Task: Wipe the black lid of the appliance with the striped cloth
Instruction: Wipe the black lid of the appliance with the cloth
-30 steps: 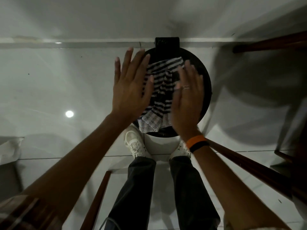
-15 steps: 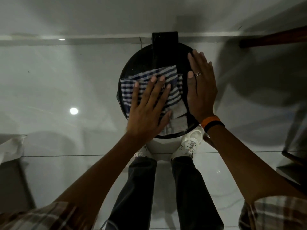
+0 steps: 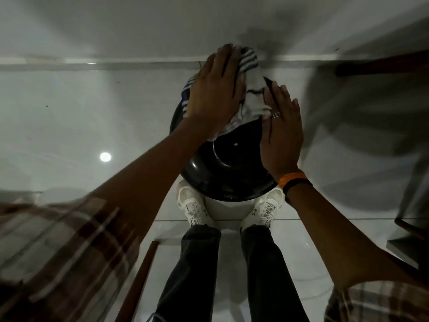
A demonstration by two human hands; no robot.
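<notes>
The round black lid (image 3: pixel 228 173) of the appliance sits on a white body between my feet. A striped cloth (image 3: pixel 253 98), white with dark stripes, is bunched over the lid's far part and hides the rear handle. My left hand (image 3: pixel 214 94) lies flat on top of the cloth, fingers pointing away, pressing it down. My right hand (image 3: pixel 282 133) rests flat on the lid's right side, fingers spread, its fingertips touching the cloth's edge. A ring and an orange and black wristband are on that arm.
Glossy white floor tiles (image 3: pixel 69 126) surround the appliance, with a wall skirting (image 3: pixel 116 65) just behind it. Dark wooden furniture legs (image 3: pixel 383 65) stand at the right, another wooden bar (image 3: pixel 137 282) at the lower left. My white shoes (image 3: pixel 193 205) flank the appliance.
My left hand has pushed the cloth from the lid's middle to its far edge, bunching it. The near half of the lid is now uncovered. My right hand slid slightly nearer.
</notes>
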